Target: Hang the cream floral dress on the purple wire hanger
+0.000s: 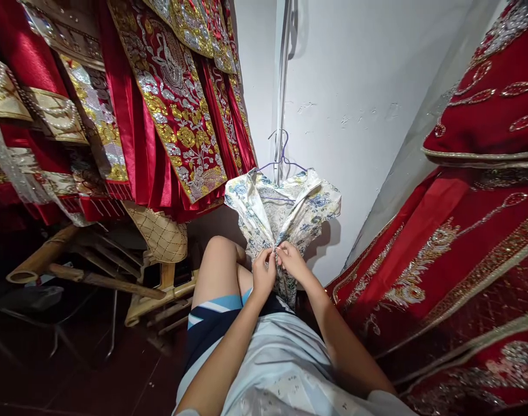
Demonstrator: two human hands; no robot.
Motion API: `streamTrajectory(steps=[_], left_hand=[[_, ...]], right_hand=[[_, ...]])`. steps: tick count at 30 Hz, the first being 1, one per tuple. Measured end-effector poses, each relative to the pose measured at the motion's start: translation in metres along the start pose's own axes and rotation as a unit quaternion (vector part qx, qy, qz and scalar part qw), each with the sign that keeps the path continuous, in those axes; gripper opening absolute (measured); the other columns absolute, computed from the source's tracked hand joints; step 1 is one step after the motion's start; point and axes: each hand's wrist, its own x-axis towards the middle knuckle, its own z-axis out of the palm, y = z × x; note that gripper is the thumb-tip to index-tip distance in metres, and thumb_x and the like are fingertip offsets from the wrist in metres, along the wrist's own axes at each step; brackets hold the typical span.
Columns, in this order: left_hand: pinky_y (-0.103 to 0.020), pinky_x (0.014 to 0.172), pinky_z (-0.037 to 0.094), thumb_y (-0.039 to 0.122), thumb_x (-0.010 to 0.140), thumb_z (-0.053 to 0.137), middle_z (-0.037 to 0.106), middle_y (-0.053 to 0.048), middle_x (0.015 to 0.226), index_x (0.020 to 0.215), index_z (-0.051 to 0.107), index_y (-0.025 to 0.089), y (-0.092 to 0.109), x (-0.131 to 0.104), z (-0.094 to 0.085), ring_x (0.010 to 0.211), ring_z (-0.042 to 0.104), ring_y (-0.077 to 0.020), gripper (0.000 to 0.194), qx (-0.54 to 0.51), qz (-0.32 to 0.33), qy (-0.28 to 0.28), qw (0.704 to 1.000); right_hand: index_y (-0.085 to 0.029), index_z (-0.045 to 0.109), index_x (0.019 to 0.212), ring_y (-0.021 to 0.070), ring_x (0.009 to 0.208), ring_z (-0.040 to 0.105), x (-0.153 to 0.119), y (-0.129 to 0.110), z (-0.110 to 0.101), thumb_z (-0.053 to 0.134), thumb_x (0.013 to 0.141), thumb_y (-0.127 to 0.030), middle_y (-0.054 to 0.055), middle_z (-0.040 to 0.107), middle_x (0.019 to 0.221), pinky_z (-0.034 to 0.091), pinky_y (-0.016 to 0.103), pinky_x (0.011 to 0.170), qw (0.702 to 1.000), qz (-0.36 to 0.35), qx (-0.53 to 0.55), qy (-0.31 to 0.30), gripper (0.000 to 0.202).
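Observation:
A white blouse with a blue and yellow flower print (320,202) hangs on a thin purple clothes hanger (285,151) in front of me. Both of my hands meet at the bottom of its V-shaped neckline. My left hand (264,271) pinches the front edge of the blouse between thumb and fingers. Right beside it, my right hand (291,260) pinches the opposite front edge, its fingertips almost touching the left ones. Whatever small fastening may lie between the fingertips is hidden.
Red embroidered gowns (177,110) hang at the left, and more red beaded garments (463,242) crowd the right. A bamboo chair (103,277) stands at lower left. Behind the blouse, a white wall (350,75) carries a vertical metal pole (281,75).

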Motion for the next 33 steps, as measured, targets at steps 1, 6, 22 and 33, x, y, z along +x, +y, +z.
streamTrajectory(steps=[1, 6, 22, 33], left_hand=[[-0.030, 0.078, 0.048, 0.025, 0.095, 0.050, 0.070, -0.006, 0.089, 0.098, 0.070, 0.018, -0.001, 0.000, 0.000, 0.083, 0.064, -0.0203, 0.021, 0.000, 0.001, 0.000, 1.000], [-0.029, 0.075, 0.049, 0.023, 0.094, 0.051, 0.071, -0.006, 0.088, 0.098, 0.070, 0.018, -0.002, 0.000, 0.005, 0.081, 0.065, -0.0192, 0.020, 0.000, 0.000, -0.006, 1.000], [-0.032, 0.078, 0.050, 0.024, 0.097, 0.047, 0.070, -0.007, 0.091, 0.099, 0.066, 0.019, 0.001, -0.003, 0.004, 0.085, 0.066, -0.0207, 0.020, 0.020, 0.021, -0.029, 0.999], [-0.028, 0.068, 0.047, 0.021, 0.094, 0.048, 0.063, -0.005, 0.083, 0.088, 0.062, 0.019, 0.001, 0.001, 0.011, 0.076, 0.060, -0.0186, 0.015, 0.048, 0.040, -0.060, 0.996]], right_hand=[[-0.024, 0.047, 0.081, 0.0136, 0.047, 0.047, 0.000, -0.001, -0.001, 0.050, 0.087, -0.038, -0.007, 0.054, 0.054, 0.037, 0.025, 0.051, 1.000, 0.001, 0.004, -0.004, 0.016], [-0.023, 0.050, 0.080, 0.0121, 0.046, 0.047, -0.004, -0.006, -0.007, 0.057, 0.083, -0.039, -0.007, 0.055, 0.054, 0.036, 0.024, 0.050, 1.000, -0.002, 0.022, -0.010, 0.017], [-0.017, 0.062, 0.066, 0.0099, 0.041, 0.048, -0.011, -0.025, -0.010, 0.068, 0.074, -0.039, 0.001, 0.060, 0.052, 0.034, 0.022, 0.042, 0.981, 0.078, 0.175, -0.014, 0.024], [-0.016, 0.057, 0.066, 0.0029, 0.038, 0.029, 0.060, -0.123, -0.048, 0.072, 0.080, -0.015, -0.008, 0.042, 0.047, 0.022, 0.016, 0.034, 0.946, 0.064, 0.314, 0.041, 0.020]])
